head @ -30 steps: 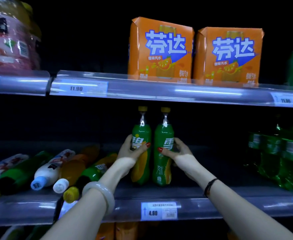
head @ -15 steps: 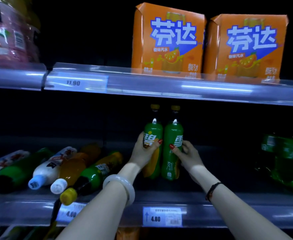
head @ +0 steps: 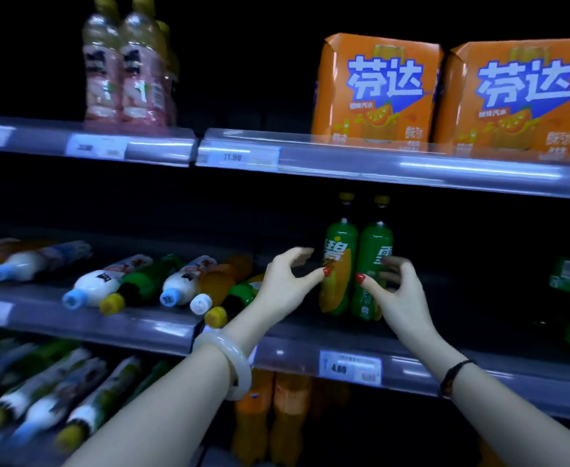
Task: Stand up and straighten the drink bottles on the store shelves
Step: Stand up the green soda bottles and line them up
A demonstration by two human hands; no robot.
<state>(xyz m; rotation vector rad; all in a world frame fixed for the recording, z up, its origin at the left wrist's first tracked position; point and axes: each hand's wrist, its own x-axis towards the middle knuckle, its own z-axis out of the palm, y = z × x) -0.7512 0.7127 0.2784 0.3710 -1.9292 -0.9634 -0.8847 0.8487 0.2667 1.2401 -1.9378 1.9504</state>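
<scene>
Backing off the two upright green plastic soda bottles [head: 341, 246], left hand [head: 287, 284] and right hand [head: 398, 298] grips released; next, standing up the toppled yellow-capped green bottle [head: 240, 296].

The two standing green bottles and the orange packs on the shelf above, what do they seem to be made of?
Green bottles: probably glossy tinted plastic; bright highlights on the shoulders, printed wrap labels. Orange packs: likely printed cardboard with a slight sheen; flat faces with folded, creased top corners. Dim light leaves both uncertain.

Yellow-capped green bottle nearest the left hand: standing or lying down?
Lying down. The bottle rests on its side on the shelf, yellow cap pointing toward the front edge.
</scene>
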